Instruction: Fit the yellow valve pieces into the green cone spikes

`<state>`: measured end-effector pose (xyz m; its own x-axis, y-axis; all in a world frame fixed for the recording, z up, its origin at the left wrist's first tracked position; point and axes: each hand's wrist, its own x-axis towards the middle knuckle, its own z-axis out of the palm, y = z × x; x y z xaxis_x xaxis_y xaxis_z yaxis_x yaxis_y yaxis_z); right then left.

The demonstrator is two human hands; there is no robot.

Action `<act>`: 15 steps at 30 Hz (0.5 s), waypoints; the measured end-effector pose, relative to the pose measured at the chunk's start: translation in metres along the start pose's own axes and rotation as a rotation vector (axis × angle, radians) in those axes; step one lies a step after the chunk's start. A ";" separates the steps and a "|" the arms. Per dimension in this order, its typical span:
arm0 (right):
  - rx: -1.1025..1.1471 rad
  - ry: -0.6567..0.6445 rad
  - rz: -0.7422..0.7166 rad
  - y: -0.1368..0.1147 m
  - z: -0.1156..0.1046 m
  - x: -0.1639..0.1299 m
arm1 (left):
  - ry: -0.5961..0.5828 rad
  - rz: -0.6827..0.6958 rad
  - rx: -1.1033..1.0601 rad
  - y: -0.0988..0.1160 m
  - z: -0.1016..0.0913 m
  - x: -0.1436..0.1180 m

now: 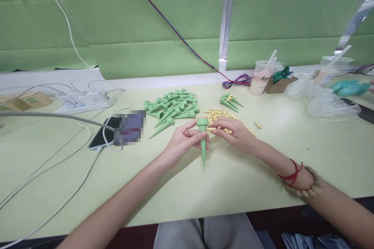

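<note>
Right, your left hand [182, 140] pinches a green tapered plastic spike with a wide round cap end [202, 140], cap up, point hanging down just above the pale green matte tabletop [204, 190]. Thumb and fingers close narrowly around the upper shaft, just under the cap. Your right hand [233, 134] sits just beside the cap with fingers curled and fingertips together; whether it holds one of the small pieces, I can't tell.

Risks as I judge them:
- The spike is smooth, hard-looking and conical, so a pinch on the taper can slide towards the thin end. If it slips, it drops point first and may roll off.
- The scattered heap of small tan plastic bits [217, 116] lies right behind your right hand. A wrist sweep would scatter them; one stray bit [258, 125] already lies apart.
- The loose pile of green cone spikes [172, 109] lies near your left hand. They're round, so a nudge sets them rolling. A smaller bunch of spikes [230, 102] sits farther back.
- The white cable [58, 171] runs to the dark smartphone [105, 134] on your left; snagging it with your forearm would drag the phone.
- The clear plastic cup of pinkish drink [261, 78] stands well apart at the rear, so the spill risk is low.
</note>
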<state>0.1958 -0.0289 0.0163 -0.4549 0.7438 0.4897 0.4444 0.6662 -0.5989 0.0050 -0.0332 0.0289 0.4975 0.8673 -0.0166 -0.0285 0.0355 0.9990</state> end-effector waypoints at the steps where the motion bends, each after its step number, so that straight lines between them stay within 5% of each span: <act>1: -0.034 0.001 -0.032 0.002 0.000 0.000 | 0.004 0.000 0.011 0.000 0.000 0.000; 8: -0.068 -0.082 -0.182 0.003 0.004 0.000 | -0.041 -0.018 0.039 -0.003 0.000 0.001; 15: 0.029 -0.031 0.032 -0.009 0.011 -0.004 | 0.138 0.182 0.282 -0.003 0.007 -0.003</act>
<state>0.1850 -0.0385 0.0133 -0.4645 0.7623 0.4507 0.4366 0.6399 -0.6324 0.0099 -0.0398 0.0265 0.3836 0.9066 0.1758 0.1440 -0.2468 0.9583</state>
